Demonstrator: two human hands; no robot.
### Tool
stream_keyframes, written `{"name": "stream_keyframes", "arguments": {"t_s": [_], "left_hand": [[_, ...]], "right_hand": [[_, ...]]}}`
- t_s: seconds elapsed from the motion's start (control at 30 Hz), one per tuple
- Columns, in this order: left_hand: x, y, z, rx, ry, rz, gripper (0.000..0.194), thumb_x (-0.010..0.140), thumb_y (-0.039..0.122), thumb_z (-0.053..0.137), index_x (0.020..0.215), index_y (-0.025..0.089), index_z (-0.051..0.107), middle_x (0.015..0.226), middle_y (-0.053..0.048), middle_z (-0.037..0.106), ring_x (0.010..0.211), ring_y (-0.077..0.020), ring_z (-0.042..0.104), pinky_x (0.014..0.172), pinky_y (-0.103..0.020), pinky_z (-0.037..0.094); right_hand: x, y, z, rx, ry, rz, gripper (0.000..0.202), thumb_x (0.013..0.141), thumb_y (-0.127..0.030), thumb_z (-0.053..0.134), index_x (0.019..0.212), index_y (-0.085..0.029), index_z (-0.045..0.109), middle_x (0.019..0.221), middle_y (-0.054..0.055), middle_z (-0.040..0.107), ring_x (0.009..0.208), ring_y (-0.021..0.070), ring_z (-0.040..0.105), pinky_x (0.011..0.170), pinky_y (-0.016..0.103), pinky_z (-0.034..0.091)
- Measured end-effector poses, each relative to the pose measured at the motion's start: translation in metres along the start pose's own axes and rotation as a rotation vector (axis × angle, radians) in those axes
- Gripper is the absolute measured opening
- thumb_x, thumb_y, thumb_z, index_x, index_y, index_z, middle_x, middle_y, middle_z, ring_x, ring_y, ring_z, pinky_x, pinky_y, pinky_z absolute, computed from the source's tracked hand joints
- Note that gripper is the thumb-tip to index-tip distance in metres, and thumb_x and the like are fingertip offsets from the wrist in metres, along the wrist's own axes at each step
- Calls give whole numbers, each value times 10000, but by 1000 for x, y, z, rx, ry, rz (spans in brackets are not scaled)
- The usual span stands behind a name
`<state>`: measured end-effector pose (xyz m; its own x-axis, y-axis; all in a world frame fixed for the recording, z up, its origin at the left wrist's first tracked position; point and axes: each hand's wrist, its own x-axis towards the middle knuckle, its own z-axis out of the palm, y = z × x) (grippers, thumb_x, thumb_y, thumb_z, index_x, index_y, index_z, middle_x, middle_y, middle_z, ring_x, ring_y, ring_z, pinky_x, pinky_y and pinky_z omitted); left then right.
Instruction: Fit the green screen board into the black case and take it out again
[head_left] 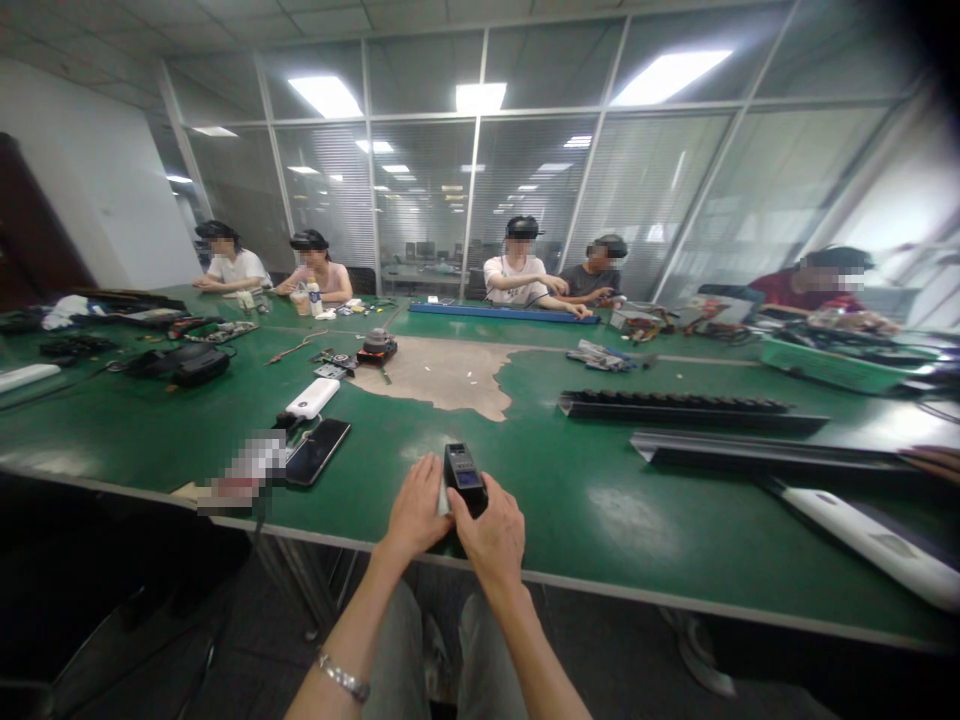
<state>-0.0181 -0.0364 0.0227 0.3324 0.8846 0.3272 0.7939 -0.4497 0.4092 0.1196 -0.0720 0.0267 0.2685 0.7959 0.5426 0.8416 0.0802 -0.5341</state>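
A small black device (466, 476) with a little lit screen and buttons stands at the table's front edge, straight ahead of me. My right hand (493, 527) is closed round its right side and near end, with the thumb toward me. At the device's left lies my left hand (417, 508), fingers together and pointing forward. Under that palm shows the edge of a pale, flat thing (444, 497), pressed between hand and device; its kind is hidden. A black phone (318, 452) and a white power bank (313, 398) lie farther left.
Black metal channels (690, 412) and a long white bar (874, 545) lie on the right of the green table (570, 510). A torn brown sheet (442, 378) covers its middle. A green basket (832, 365) stands far right. Several people sit along the far side.
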Motion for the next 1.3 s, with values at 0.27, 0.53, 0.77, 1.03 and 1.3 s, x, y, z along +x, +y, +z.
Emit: {"name": "stream_keyframes", "arguments": {"t_s": [0.27, 0.53, 0.77, 1.03, 1.3], "left_hand": [[-1, 6, -6, -17, 4, -2, 725, 777, 326, 553, 1439, 106, 357, 1534, -179, 324, 1435, -289, 271, 1183, -477, 241], [-1, -1, 1, -30, 10, -21, 872, 773, 493, 620, 1466, 84, 283, 1546, -195, 285, 1442, -314, 244, 1180, -499, 245], [0, -1, 1, -6, 16, -10, 977, 759, 689, 603, 1450, 66, 302, 1530, -223, 306, 1439, -324, 248, 1178, -488, 237], [-1, 0, 1, -10, 13, -52, 942, 760, 697, 602, 1451, 118, 327, 1538, -185, 314, 1437, -331, 250, 1172, -481, 246], [-1, -2, 3, -25, 21, -48, 887, 787, 686, 576, 1443, 136, 343, 1536, -185, 317, 1438, -322, 254, 1168, -496, 241]], "right_hand": [[8, -11, -7, -61, -69, 33, 430, 843, -505, 573, 1103, -167, 626, 938, 106, 708, 885, 244, 649, 822, 333, 400], [19, -17, -13, 38, 1, -2, 470, 856, -525, 540, 1127, -152, 628, 975, 119, 709, 922, 249, 649, 861, 347, 425], [39, -22, -37, 138, 125, -14, 495, 846, -546, 550, 1152, -163, 624, 1055, 104, 699, 956, 245, 641, 873, 332, 434], [49, 16, -55, 86, 212, 32, 526, 854, -545, 526, 1200, -157, 604, 1090, 120, 688, 995, 276, 632, 872, 349, 434], [38, 63, -40, -26, 146, 130, 592, 841, -603, 483, 1175, -132, 618, 1018, 140, 697, 899, 274, 643, 809, 351, 437]]}}
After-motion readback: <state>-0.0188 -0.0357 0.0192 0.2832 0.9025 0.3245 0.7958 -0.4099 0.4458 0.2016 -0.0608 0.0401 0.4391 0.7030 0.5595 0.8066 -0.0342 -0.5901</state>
